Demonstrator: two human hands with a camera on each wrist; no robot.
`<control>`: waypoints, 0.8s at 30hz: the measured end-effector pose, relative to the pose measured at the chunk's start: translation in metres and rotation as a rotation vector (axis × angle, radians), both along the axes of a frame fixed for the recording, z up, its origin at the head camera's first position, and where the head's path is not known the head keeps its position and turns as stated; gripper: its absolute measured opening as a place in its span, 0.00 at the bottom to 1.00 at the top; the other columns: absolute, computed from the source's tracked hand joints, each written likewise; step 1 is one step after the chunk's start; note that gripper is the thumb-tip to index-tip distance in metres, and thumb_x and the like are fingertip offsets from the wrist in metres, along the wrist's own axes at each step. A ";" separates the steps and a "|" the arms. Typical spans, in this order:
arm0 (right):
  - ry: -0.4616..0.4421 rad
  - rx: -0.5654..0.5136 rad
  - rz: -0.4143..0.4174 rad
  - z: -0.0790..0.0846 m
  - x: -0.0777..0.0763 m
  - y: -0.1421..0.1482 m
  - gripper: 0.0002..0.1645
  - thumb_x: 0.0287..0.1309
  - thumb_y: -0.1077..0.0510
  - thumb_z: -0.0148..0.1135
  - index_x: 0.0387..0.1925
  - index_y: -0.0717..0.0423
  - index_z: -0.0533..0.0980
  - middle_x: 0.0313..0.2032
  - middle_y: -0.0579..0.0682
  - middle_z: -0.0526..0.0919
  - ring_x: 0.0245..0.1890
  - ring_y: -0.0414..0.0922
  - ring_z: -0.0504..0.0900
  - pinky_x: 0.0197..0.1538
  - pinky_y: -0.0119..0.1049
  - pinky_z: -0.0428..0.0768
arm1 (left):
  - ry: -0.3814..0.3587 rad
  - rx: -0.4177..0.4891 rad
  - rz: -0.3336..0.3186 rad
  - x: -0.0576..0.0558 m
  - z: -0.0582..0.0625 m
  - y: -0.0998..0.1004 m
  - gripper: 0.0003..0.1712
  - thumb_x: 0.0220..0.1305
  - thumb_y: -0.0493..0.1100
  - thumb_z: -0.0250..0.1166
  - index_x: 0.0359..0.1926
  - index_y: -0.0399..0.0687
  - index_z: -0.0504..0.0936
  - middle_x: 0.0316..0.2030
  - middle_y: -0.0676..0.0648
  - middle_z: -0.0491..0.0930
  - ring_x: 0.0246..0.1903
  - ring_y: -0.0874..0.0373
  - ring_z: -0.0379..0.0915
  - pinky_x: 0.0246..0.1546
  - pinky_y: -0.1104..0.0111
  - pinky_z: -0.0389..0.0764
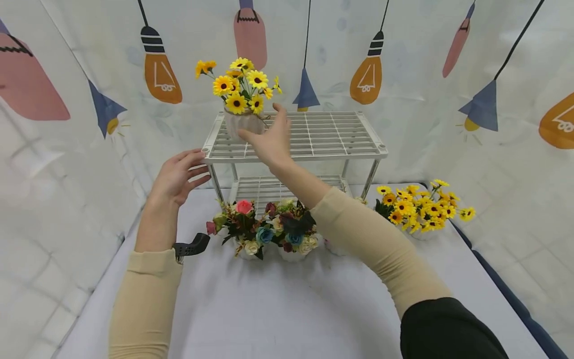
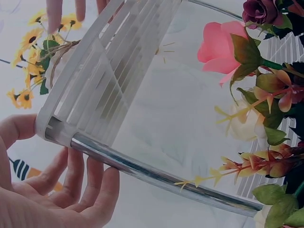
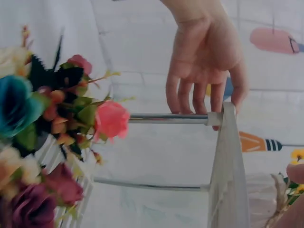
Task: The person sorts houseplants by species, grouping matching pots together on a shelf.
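Note:
A whitish pot (image 1: 242, 122) of yellow sunflower-like flowers (image 1: 242, 85) stands on the left part of the white wire rack's top shelf (image 1: 314, 134). Beside the pot is my right hand (image 1: 271, 139), thumb close to the pot's front and fingers spread at its right side; whether the thumb touches cannot be told. My left hand (image 1: 177, 174) holds the rack's front left corner. In the left wrist view, the thumb (image 2: 21, 127) is against the shelf edge and the other fingers (image 2: 102, 190) lie along the chrome post (image 2: 166, 175).
Pots of mixed artificial roses (image 1: 244, 229) stand before the rack's lower shelf (image 1: 264, 189), some partly hidden by my right arm. More yellow flowers (image 1: 417, 207) stand on the white-covered table (image 1: 287, 309) to the right. A patterned curtain (image 1: 202, 30) hangs behind.

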State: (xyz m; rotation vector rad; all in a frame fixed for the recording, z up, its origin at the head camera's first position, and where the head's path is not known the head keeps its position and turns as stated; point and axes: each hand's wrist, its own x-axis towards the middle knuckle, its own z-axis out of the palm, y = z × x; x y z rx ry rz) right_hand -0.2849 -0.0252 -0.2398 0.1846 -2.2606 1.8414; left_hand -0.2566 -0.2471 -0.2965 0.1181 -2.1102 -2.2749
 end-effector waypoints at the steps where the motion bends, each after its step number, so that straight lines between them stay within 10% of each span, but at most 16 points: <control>1: 0.016 0.007 0.011 -0.001 0.004 0.006 0.57 0.59 0.52 0.77 0.79 0.47 0.51 0.76 0.51 0.55 0.73 0.48 0.61 0.68 0.41 0.68 | -0.001 -0.013 0.000 0.000 0.000 0.000 0.40 0.72 0.55 0.66 0.75 0.41 0.65 0.53 0.50 0.78 0.53 0.54 0.77 0.58 0.59 0.78; 15: 0.193 0.010 0.181 -0.031 0.071 0.099 0.51 0.68 0.51 0.68 0.81 0.44 0.47 0.78 0.45 0.52 0.76 0.41 0.52 0.73 0.42 0.60 | 0.011 -0.041 0.002 0.000 0.002 0.002 0.38 0.74 0.55 0.65 0.75 0.41 0.65 0.53 0.50 0.78 0.52 0.54 0.77 0.50 0.65 0.81; 24: 0.226 -0.043 0.146 -0.070 0.101 0.158 0.52 0.70 0.59 0.66 0.82 0.49 0.43 0.78 0.45 0.54 0.76 0.38 0.53 0.75 0.45 0.56 | 0.012 -0.072 -0.003 0.001 0.002 0.001 0.38 0.74 0.55 0.63 0.75 0.41 0.65 0.56 0.48 0.76 0.55 0.53 0.75 0.55 0.63 0.79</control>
